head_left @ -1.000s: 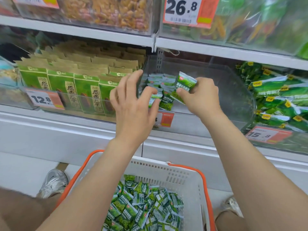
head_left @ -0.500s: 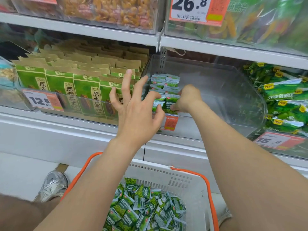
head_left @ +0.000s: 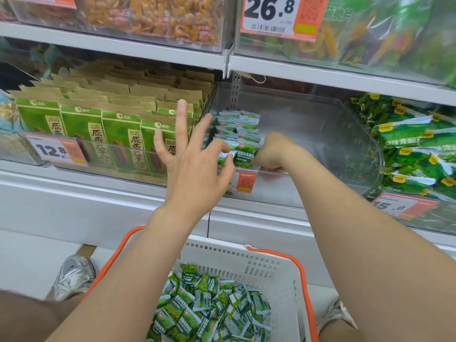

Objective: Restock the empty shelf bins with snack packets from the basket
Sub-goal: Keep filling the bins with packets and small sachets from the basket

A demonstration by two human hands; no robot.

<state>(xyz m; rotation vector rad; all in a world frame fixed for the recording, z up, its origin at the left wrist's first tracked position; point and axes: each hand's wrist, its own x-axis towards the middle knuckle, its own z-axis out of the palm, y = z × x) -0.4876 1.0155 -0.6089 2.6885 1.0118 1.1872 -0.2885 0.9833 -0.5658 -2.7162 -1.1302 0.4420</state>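
A clear shelf bin (head_left: 320, 134) holds two short rows of small green snack packets (head_left: 237, 124) at its left side. My right hand (head_left: 271, 154) reaches down inside the bin behind its front wall, fingers curled at the right edge of the front upright packet (head_left: 244, 157). My left hand (head_left: 195, 169) hovers in front of the bin with fingers spread, and its lower fingertips touch the left front packet. Below, a white basket (head_left: 246, 257) with orange handles holds several loose green packets (head_left: 209, 309).
A bin of green and brown seed bags (head_left: 111, 129) stands to the left, and a bin of larger green pea bags (head_left: 414, 149) to the right. The upper shelf edge (head_left: 320, 75) overhangs the bin. My shoes (head_left: 74, 275) flank the basket on the floor.
My right hand brought a packet down from above the rows into the bin's front and sank behind the front wall. My left hand opened its fingers and stayed in front of the rows.
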